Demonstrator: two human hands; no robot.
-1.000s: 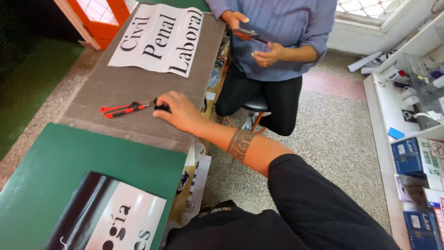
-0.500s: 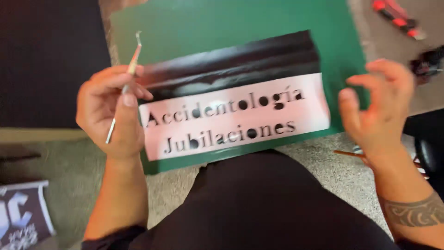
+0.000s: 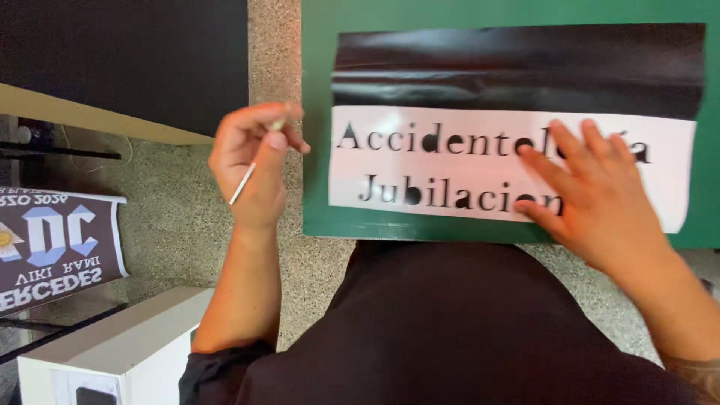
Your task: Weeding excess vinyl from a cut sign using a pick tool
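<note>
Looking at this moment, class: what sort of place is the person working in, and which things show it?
Probably a sign-making or vinyl-lettering workshop. A green cutting mat carries a black vinyl sheet with cut lettering, the left hand holds a thin weeding tool, and a printed banner lies nearby.

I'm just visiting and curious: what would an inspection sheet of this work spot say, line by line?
Surface: green cutting mat, flat, over a speckled stone floor.
Job's things: black-and-white vinyl lettering sheet lying on the mat, its black upper part glossy and wrinkled; thin silver pick tool.
Clutter: dark printed banner at left; white box at lower left.
Hands: left hand raised beside the mat, grip closed on the pick tool; right hand flat on the sheet, fingers spread.
Cables: nothing seen.
Surroundings: tan board edge and dark panel at upper left.
</note>
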